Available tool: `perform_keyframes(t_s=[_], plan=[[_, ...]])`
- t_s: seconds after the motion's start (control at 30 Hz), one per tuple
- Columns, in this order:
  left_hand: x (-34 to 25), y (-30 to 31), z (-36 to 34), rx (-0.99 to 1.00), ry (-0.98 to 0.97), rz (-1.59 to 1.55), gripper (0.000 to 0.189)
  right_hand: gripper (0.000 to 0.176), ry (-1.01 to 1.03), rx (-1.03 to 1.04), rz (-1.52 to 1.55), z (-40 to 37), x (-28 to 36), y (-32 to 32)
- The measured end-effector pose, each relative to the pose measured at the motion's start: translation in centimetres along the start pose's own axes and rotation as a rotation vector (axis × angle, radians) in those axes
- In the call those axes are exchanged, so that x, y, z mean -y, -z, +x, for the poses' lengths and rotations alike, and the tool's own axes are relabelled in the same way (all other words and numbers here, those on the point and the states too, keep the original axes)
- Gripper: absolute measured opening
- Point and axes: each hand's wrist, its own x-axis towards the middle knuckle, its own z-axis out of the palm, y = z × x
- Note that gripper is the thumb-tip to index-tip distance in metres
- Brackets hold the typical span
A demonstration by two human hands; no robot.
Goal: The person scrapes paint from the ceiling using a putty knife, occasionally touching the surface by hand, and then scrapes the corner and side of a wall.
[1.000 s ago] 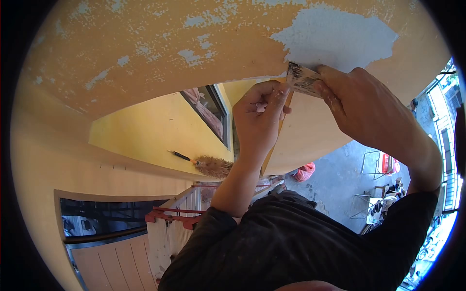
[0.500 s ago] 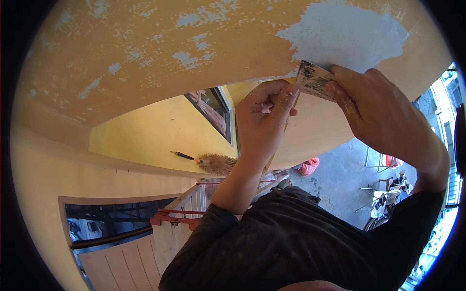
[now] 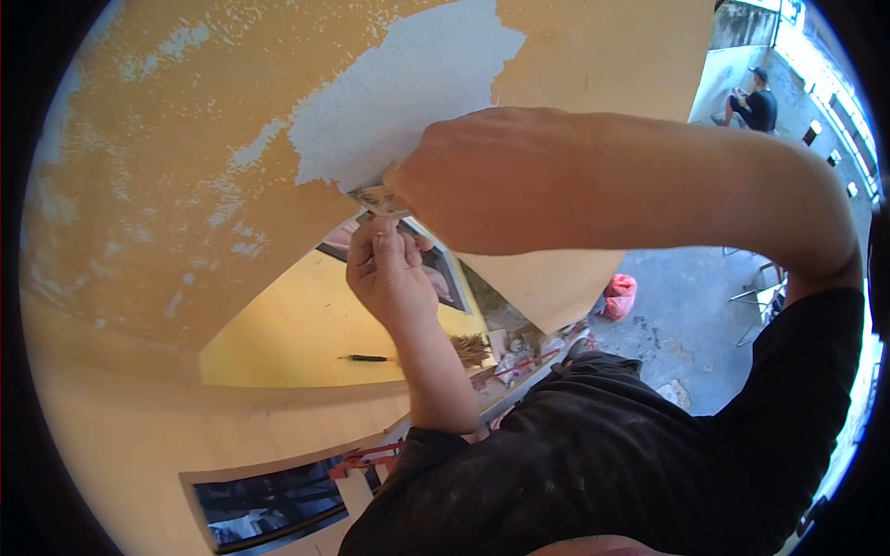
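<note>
My right hand is wrapped round a scraper, with only part of its stained, flat blade showing. The blade's end meets the lower edge of a bare whitish patch on the peeling orange painted surface. Just below the blade is my left hand, its fingers curled and thumb tip close to the scraper. Whatever those fingers hold, if anything, is hidden.
Below lies a yellow wall area with a brush-like duster and its dark handle. A red bag rests on the grey floor. Red metal parts stand at lower left. Another person crouches far right.
My view has shifted, so the patch and both hands appear further left. My right forearm now reaches across the view. Both hands remain at the patch's lower edge, the scraper still in my right hand.
</note>
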Motion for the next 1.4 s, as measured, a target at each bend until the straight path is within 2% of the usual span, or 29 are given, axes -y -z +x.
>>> perform_keyframes(t_s=[0.13,0.17,0.27,0.33,0.37,0.43,0.63,0.77,0.87,0.93,1.1,1.17,1.27,1.33,1.4], plan=[[-0.3,-0.3,-0.3,0.044,0.008,0.052,0.006,0.015,-0.184,0.076,0.002,1.1,1.3,0.9],[-0.6,-0.9,-0.4,-0.025,0.021,0.098,0.006,0.015,-0.15,0.088,0.015,1.3,1.1,1.1],[-0.8,-0.8,-0.6,-0.02,0.052,0.125,0.009,0.017,0.012,0.147,0.049,0.9,-0.4,0.6],[-0.6,-0.7,-0.4,0.009,0.076,0.158,0.011,0.016,0.06,-0.06,0.075,0.6,-0.9,-0.5],[-0.5,-0.5,-0.4,-0.008,0.072,0.159,0.011,0.016,0.073,-0.05,0.08,0.5,-1.0,-0.7],[-0.4,-0.3,-0.3,0.044,0.067,0.119,0.012,0.016,0.069,0.019,-0.144,0.5,-0.9,-0.9],[-0.8,1.2,-0.2,0.029,0.073,0.091,0.012,0.019,-0.007,0.024,0.044,1.3,-0.2,-2.4],[-1.2,1.1,-0.3,0.017,0.082,0.113,0.011,0.02,0.044,-0.048,-0.03,0.9,0.3,-2.1],[-1.4,0.5,-0.2,0.059,0.095,0.185,0.015,0.022,-0.017,0.014,-0.127,0.9,0.6,-1.5],[-1.2,0.6,-0.1,0.071,0.087,0.192,0.016,0.021,-0.238,0.136,-0.07,0.9,0.9,-1.1],[-1.2,0.7,0.2,0.101,0.099,0.166,0.015,0.021,-0.275,0.141,-0.025,1.0,1.1,-1.0],[-1.2,0.7,0.3,0.117,0.091,0.158,0.008,0.021,-0.306,0.165,-0.03,1.0,1.1,-0.9],[-1.2,0.7,0.4,0.134,0.1,0.13,0.007,0.021,-0.264,0.162,-0.034,1.2,1.2,-0.6],[-1.2,0.9,0.4,0.135,0.101,0.137,0.007,0.021,-0.377,0.228,-0.059,1.5,1.6,-0.6],[-1.2,0.8,0.5,0.152,0.1,0.141,0.007,0.021,-0.39,0.254,-0.061,1.8,1.8,-0.4]])
